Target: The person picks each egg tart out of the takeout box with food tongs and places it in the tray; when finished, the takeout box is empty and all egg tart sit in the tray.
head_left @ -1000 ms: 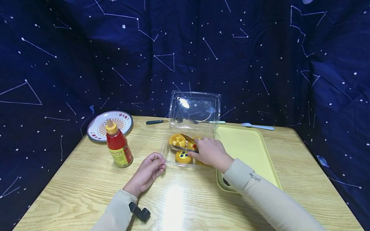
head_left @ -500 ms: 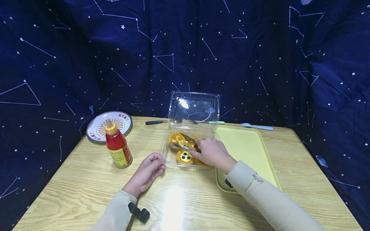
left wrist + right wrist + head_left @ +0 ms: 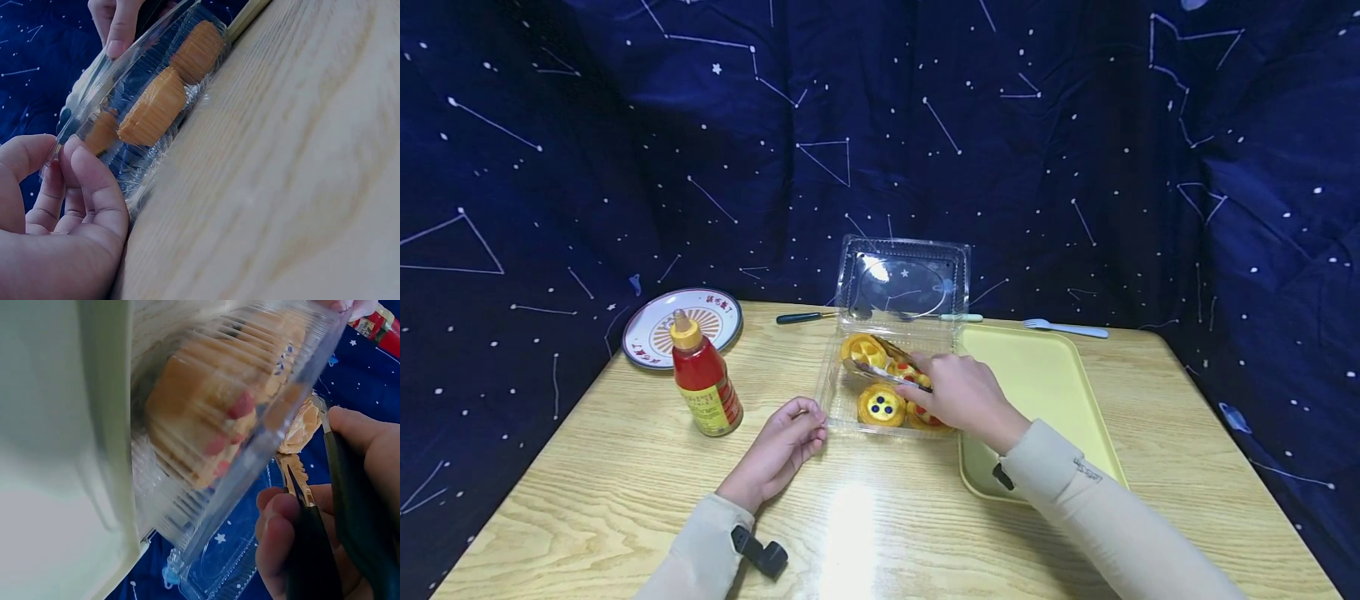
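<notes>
My right hand (image 3: 966, 400) holds dark-handled tongs (image 3: 312, 531), whose metal jaws stand on either side of a lattice-topped tart (image 3: 862, 351). In the right wrist view that tart shows past the rim of the clear plastic container (image 3: 842, 421). A tart with blue berries (image 3: 881, 405) and a red-topped tart (image 3: 925, 417) sit at the container's front, with another red-topped tart (image 3: 904, 372) behind, partly covered by the tongs. My left hand (image 3: 786, 446) pinches the container's front left corner between thumb and fingers, close above the table.
Right of the container lies a yellow tray (image 3: 1037, 375), partly under my right forearm. A red squeeze bottle (image 3: 707, 379) stands at left before a round plate (image 3: 730, 321). Along the back lie a blue fork (image 3: 1067, 329) and a dark-handled utensil (image 3: 800, 317). The container's lid (image 3: 902, 283) stands raised.
The tongs and lattice-topped tart have risen slightly, and my right hand has shifted a little right. The front red-topped tart now shows more. My left hand stays at the corner.
</notes>
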Available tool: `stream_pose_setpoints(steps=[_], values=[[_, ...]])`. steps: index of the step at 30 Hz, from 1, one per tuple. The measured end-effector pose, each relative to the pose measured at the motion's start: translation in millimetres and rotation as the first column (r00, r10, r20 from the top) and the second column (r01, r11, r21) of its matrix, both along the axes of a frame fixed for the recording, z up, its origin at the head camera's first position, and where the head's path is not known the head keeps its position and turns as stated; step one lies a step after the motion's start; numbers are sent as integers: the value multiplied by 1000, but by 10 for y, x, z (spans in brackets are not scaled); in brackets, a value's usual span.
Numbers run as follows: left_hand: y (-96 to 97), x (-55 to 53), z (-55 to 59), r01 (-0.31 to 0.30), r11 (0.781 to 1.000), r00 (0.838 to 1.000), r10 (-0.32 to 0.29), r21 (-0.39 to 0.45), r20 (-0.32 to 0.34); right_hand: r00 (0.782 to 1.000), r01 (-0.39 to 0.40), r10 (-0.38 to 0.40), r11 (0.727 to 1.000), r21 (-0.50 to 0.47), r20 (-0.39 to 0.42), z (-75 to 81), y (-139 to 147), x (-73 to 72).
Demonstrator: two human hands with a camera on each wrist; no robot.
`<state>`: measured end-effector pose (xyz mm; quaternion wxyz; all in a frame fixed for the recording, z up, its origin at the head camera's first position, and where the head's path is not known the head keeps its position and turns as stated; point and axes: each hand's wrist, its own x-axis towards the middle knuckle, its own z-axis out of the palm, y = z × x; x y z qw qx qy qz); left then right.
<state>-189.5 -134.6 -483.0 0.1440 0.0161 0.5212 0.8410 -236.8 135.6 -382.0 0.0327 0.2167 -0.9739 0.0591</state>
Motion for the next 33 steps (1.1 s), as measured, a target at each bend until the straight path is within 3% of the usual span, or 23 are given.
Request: stream_pose_setpoints(steps=[7,14,33], values=[[-1,-2,4,4,1000,1000,-4,-4,-4,1000,5,-6,999,-42,-31,43,142,75],[3,11,11,-5,1000,1000,5,3,-1,994,2,-6,999,-42,-113,71,335,169],[7,18,7,-1,1000,1000,1,14,-4,970,88,-107,992,-94,-217,132,1104,346]])
